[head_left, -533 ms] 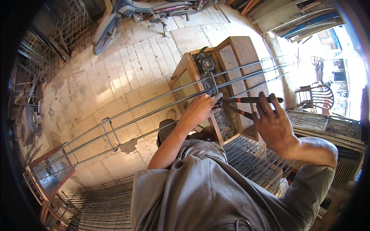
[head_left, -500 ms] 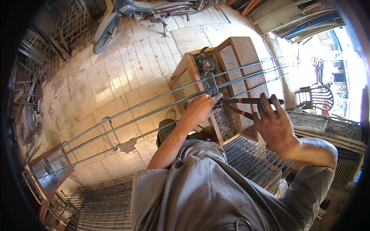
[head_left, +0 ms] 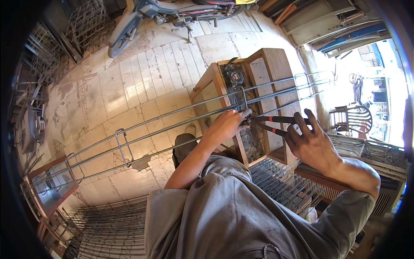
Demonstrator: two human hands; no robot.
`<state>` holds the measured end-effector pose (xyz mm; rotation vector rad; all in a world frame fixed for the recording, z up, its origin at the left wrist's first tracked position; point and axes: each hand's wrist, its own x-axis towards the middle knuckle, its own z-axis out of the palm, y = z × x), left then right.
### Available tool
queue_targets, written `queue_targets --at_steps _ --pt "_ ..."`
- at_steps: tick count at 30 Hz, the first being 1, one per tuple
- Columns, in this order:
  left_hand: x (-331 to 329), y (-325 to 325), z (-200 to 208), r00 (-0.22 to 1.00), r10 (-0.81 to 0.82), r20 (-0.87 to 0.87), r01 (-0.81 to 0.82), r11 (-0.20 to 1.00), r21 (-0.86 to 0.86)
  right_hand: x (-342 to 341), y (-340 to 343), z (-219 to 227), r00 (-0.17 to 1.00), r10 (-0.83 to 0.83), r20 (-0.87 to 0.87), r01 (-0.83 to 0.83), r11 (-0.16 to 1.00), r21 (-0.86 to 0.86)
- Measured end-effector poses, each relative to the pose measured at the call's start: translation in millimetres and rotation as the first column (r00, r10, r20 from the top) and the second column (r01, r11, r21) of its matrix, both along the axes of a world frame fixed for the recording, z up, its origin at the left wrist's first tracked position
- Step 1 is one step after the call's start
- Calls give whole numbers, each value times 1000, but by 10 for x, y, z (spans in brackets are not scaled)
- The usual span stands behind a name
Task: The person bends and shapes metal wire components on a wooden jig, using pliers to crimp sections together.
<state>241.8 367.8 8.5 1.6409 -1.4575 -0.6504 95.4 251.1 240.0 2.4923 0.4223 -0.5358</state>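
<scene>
Long-handled pincers (head_left: 271,124) with black handles and red bands are in my right hand (head_left: 311,141). Its fingers hook over the upper handle and the lower handle lies against the palm side. The pincers' jaws meet a crossing of steel rods (head_left: 172,125) and a bent rectangular stirrup (head_left: 245,98). My left hand (head_left: 226,125) is closed right at that crossing, its fingertips pinched beside the jaws; what they grip is hidden. Another stirrup (head_left: 120,142) stands around the rods farther left. The long rods run slantwise across the view.
Under the rods stands a wooden cabinet frame (head_left: 276,73) with a round dark tape-measure-like item (head_left: 236,77) inside. A glass-topped frame (head_left: 54,185) lies beneath their left end. Stacked steel mesh (head_left: 108,228) lies lower left, a motorcycle (head_left: 172,13) at the back, a chair (head_left: 359,117) at right.
The pincers' handles have come closer together as my right hand closed on them. My left hand stays at the same crossing. The whole view has shifted slightly.
</scene>
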Motion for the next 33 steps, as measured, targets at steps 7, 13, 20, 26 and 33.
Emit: queue_targets --at_steps 7,13,20,26,33 --pt "-11 -44 -48 997 -43 -69 53 986 158 -36 -79 53 970 -209 -127 223 970 102" --pt "14 15 -44 999 -50 5 49 990 129 164 -323 138 655 -573 -493 755 529 388" --pt "-190 -36 77 973 -6 233 29 995 -99 275 -415 113 591 -602 -538 807 432 403" --pt "-391 -310 -23 990 -68 125 98 963 -250 276 -280 162 618 -634 -465 781 565 266" --pt "-492 -373 -95 988 71 137 -12 920 -392 -26 -92 42 917 -391 -82 396 916 60"
